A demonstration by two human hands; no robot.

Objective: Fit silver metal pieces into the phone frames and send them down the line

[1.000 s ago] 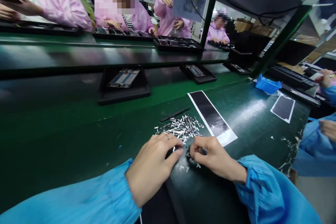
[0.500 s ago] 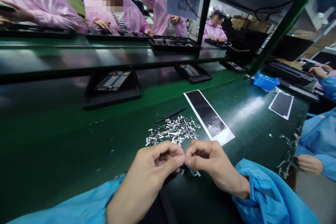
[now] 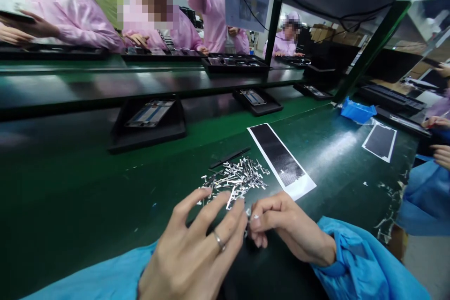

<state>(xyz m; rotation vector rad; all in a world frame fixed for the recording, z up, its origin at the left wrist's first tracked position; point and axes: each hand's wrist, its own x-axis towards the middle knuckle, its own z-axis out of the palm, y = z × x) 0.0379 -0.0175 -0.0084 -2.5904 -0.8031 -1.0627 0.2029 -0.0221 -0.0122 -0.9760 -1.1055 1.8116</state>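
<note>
My left hand [image 3: 202, 241] is palm down with its fingers spread, a ring on one of them. Its thumb is hidden below, and its foremost fingertip is close beside my right hand [image 3: 276, 220]. The right thumb and index finger are pinched together, with a small white piece [image 3: 256, 217] at their tips. Just beyond my hands lies a loose pile of small black-and-white strips [image 3: 242, 176], which look like flex cables. Part of the pile's near side is hidden by my left fingers. A thin black tool [image 3: 230, 157] lies behind the pile.
Right of the pile lies a black-striped sheet [image 3: 276, 152] with white edges; a second sheet [image 3: 380, 141] and a blue bin [image 3: 357, 110] are farther right. Black trays [image 3: 151, 138] holding phone parts line the back. Co-workers sit opposite, and another person's blue sleeve [image 3: 425, 201] is at right.
My left hand has turned from a pinch at the right fingertips to palm down with spread fingers. My right hand stays pinched, nearly in place. The co-worker's hands at right have moved up.
</note>
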